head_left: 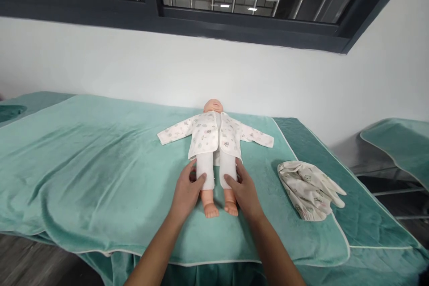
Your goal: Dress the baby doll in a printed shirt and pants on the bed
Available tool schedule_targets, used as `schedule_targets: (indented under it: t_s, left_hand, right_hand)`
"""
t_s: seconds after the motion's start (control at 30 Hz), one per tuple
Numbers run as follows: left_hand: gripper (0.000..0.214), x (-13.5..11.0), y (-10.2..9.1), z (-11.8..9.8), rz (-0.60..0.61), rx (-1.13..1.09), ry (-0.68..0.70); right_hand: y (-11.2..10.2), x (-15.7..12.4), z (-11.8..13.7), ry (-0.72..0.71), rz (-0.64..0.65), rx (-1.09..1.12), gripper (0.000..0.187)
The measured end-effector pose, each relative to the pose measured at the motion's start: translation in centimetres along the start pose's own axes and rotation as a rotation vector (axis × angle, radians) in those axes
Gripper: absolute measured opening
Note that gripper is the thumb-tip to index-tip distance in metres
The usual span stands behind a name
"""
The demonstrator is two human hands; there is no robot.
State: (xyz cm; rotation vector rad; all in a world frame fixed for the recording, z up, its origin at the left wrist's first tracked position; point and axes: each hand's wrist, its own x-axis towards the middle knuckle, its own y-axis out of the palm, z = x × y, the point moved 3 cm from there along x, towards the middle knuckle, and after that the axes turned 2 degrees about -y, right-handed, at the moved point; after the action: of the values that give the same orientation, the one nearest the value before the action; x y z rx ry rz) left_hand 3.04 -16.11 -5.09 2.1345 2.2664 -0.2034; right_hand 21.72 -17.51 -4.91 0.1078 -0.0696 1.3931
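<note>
A baby doll point(214, 143) lies on its back on a teal towel point(100, 165), head toward the wall. It wears a white printed jacket and white trousers, with bare feet pointing at me. My left hand point(186, 190) grips the trouser leg on the left, thumb across the cuff. My right hand point(243, 187) grips the trouser leg on the right in the same way. Both hands sit just above the doll's ankles.
A crumpled printed garment point(308, 187) lies on the towel to the right of the doll. The towel covers a table against a white wall under a dark-framed window. Another towel-covered surface point(398, 143) stands at the far right.
</note>
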Motion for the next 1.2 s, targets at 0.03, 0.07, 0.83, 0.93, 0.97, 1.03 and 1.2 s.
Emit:
schedule_targets:
  t_s: [0.03,0.07,0.83,0.93,0.97,1.03,1.2]
  left_hand:
    - [0.058,-0.1,-0.2,0.1,-0.014,0.024,0.000]
    - [0.057,-0.1,-0.3,0.2,-0.021,0.043,0.004]
    - [0.010,8.5,-1.9,2.0,-0.289,0.405,0.357]
    - [0.009,8.6,-2.1,2.3,-0.317,0.392,0.358]
    - [0.009,8.7,-2.1,2.3,-0.325,0.388,0.360]
    - [0.010,8.8,-2.0,2.4,-0.339,0.386,0.364]
    - [0.015,8.9,-2.0,2.3,-0.365,0.409,0.390]
  right_hand:
    - [0.0,-0.1,-0.1,0.009,0.003,-0.006,0.059]
    - [0.1,-0.2,-0.1,0.017,0.007,-0.023,0.061]
    - [4.4,19.8,6.8,-0.141,-0.038,-1.031,0.034]
    - [5.1,22.6,7.0,-0.096,-0.022,-1.051,0.023]
    - [5.3,23.2,7.1,-0.089,-0.021,-1.053,0.018]
    - [5.6,24.1,7.3,-0.099,-0.018,-1.044,0.009]
    - [7.0,23.9,7.2,-0.206,0.015,-0.985,0.015]
